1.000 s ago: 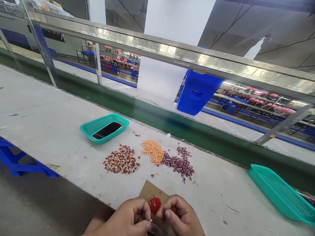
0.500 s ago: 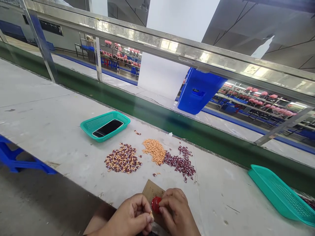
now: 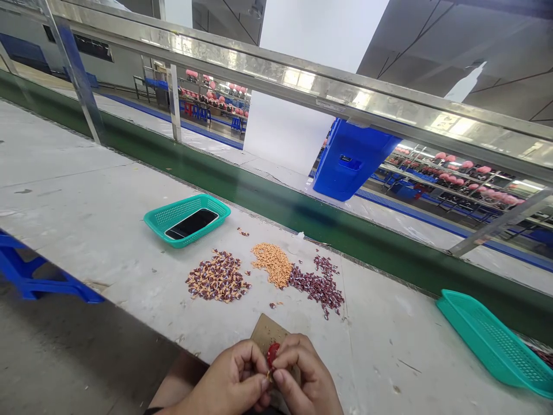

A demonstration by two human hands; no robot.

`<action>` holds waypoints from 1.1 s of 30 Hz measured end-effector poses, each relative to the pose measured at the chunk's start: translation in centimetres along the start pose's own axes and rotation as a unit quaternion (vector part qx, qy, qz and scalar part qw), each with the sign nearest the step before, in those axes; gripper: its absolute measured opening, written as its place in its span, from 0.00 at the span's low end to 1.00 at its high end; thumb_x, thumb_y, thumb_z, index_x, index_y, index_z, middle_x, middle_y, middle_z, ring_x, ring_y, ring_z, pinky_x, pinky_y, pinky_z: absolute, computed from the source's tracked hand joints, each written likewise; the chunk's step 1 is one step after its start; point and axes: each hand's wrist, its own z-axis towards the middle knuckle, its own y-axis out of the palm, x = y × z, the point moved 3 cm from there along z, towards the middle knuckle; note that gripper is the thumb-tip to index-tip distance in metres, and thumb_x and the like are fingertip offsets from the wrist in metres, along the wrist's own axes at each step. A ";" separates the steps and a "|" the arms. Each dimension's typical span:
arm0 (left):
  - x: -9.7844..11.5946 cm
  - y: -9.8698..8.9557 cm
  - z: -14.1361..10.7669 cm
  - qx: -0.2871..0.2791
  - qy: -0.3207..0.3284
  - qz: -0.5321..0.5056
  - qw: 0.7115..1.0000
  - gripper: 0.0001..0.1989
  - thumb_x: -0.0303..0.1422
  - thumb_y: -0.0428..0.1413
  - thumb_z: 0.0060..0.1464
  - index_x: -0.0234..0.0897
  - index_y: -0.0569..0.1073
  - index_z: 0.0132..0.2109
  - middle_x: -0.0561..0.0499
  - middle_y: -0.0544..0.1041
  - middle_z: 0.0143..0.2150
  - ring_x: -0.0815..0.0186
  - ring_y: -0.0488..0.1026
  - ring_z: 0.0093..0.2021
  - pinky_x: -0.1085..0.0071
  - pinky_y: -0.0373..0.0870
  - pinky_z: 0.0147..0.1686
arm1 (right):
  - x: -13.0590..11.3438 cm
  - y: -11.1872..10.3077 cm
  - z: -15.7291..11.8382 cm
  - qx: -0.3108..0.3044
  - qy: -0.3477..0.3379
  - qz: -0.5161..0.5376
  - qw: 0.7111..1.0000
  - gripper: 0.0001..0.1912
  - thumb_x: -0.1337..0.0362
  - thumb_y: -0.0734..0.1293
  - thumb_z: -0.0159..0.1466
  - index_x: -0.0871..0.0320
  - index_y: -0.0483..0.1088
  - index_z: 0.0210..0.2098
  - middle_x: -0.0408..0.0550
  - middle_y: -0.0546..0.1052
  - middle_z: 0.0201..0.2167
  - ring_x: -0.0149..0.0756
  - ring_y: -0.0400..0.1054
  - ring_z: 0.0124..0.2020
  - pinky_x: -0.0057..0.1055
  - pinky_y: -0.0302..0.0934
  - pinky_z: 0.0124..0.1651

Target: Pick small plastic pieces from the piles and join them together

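My left hand is closed in a pinch on a small orange piece, mostly hidden by the fingertips. Its tips meet those of my right hand, which is also pinched; whatever lies between the right fingers is too small to make out. Just behind the fingertips a small round red object sits over a brown board, partly covered by my right fingers. Beyond the board lie a pile of loose orange pieces, a pile of dark purple pieces and a pile of two-coloured orange-and-purple pieces.
A green basket holding a phone stands at the back left. Another green basket is at the right. A green belt runs behind the table, with a blue bin hanging above it.
My right hand has moved left from beside the red object, so its fingertips now meet my left hand's at the orange piece. The view has shifted slightly.
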 end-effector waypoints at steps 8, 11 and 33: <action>0.0 -0.1 0.0 0.013 0.019 0.006 1.000 0.17 0.42 0.63 0.39 0.36 0.65 0.27 0.56 0.71 0.21 0.70 0.65 0.24 0.72 0.60 0.27 | 0.1 0.2 -0.3 0.015 0.003 0.005 1.000 0.03 0.63 0.66 0.60 0.54 0.72 0.31 0.47 0.71 0.31 0.37 0.67 0.36 0.32 0.61 0.40; 0.0 -0.1 0.1 0.015 0.029 0.014 0.999 0.19 0.44 0.63 0.39 0.36 0.65 0.28 0.55 0.70 0.21 0.70 0.66 0.24 0.71 0.60 0.27 | 0.3 0.4 -0.4 0.028 0.014 0.017 0.999 0.05 0.62 0.66 0.60 0.55 0.72 0.30 0.47 0.71 0.31 0.37 0.67 0.35 0.32 0.61 0.39; 0.6 0.2 0.0 0.007 0.083 0.116 0.990 0.14 0.42 0.58 0.45 0.37 0.65 0.26 0.54 0.69 0.23 0.67 0.65 0.26 0.71 0.62 0.29 | -1.5 0.1 0.4 0.032 -0.005 0.015 0.999 0.06 0.61 0.67 0.59 0.54 0.72 0.27 0.46 0.72 0.28 0.39 0.67 0.34 0.35 0.60 0.38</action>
